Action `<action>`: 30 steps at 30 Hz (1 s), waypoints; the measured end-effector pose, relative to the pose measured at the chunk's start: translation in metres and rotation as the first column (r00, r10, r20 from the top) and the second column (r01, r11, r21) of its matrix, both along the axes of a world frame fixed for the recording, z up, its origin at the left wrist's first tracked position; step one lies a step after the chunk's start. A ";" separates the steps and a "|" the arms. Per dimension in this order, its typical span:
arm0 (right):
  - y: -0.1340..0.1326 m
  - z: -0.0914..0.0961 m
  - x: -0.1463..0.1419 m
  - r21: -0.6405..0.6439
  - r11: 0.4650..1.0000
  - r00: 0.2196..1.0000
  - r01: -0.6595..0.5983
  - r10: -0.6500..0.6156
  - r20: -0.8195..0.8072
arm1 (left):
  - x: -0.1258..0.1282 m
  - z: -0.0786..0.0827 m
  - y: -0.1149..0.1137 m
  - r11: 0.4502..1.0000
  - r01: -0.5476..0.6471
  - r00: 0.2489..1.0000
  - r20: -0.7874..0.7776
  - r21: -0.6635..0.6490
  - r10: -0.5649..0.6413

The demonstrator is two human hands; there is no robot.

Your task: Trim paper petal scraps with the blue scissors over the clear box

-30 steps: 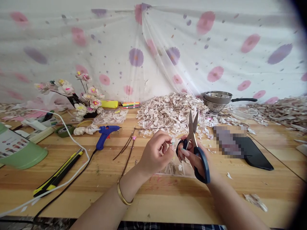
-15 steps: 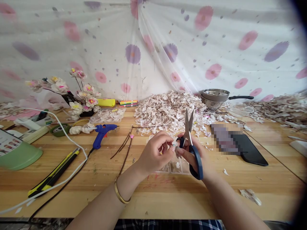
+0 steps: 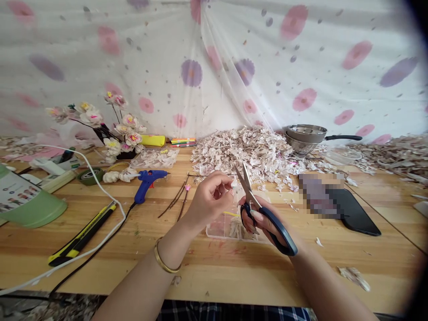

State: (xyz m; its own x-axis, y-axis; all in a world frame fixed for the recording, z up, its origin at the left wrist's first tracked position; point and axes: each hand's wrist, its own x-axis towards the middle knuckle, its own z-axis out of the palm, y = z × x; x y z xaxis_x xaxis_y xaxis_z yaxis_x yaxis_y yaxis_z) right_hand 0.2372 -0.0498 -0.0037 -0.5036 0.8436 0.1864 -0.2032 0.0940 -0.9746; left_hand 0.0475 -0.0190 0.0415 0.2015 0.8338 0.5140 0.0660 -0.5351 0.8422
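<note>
Leftmost, a blue glue gun (image 3: 147, 180) lay on the wooden table (image 3: 234, 272), with thin twigs (image 3: 177, 200) just beside it. Next, the left hand (image 3: 210, 198) pinched a small pale scrap (image 3: 235, 184) in its fingertips, above a clear tray (image 3: 217, 228). Rightward, the right hand (image 3: 264, 220) gripped blue-handled scissors (image 3: 248, 188), blades slightly parted, tips near the scrap.

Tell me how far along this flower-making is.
Done: a flowered branch stands at the left, and a big heap of pale petal pieces lies behind. In hand: the left hand pinches a small pale piece; the right hand holds open scissors beside it. Left: nearly bare twigs lie beside the blue glue gun.
</note>
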 end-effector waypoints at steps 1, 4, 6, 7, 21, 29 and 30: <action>-0.001 0.001 0.000 -0.003 1.000 1.000 -0.007 0.007 0.015 | -0.001 0.000 0.001 1.000 -0.002 1.000 0.002 -0.006 0.002; -0.001 0.004 0.003 0.008 1.000 0.998 -0.017 0.017 0.064 | -0.004 0.002 0.003 1.000 0.000 1.000 0.000 -0.012 0.000; -0.001 0.005 0.004 0.016 1.000 0.996 -0.018 0.016 0.085 | -0.005 0.003 0.003 1.000 -0.012 1.000 -0.005 -0.012 0.011; 0.000 0.006 0.005 0.017 1.000 0.995 -0.018 0.017 0.095 | -0.005 0.003 0.003 1.000 -0.020 1.000 -0.010 -0.012 0.020; 0.000 0.011 0.006 -0.066 0.997 0.995 -0.026 0.032 0.093 | -0.006 0.006 0.004 0.999 -0.033 0.996 -0.084 0.031 0.035; 0.001 0.007 0.009 -0.047 0.998 0.994 -0.046 0.050 0.093 | -0.009 0.006 0.005 1.000 -0.001 0.996 -0.094 0.010 0.002; 0.001 0.007 0.009 -0.045 0.998 0.994 -0.052 0.056 0.095 | -0.009 0.006 0.005 1.000 -0.001 0.996 -0.091 0.009 0.001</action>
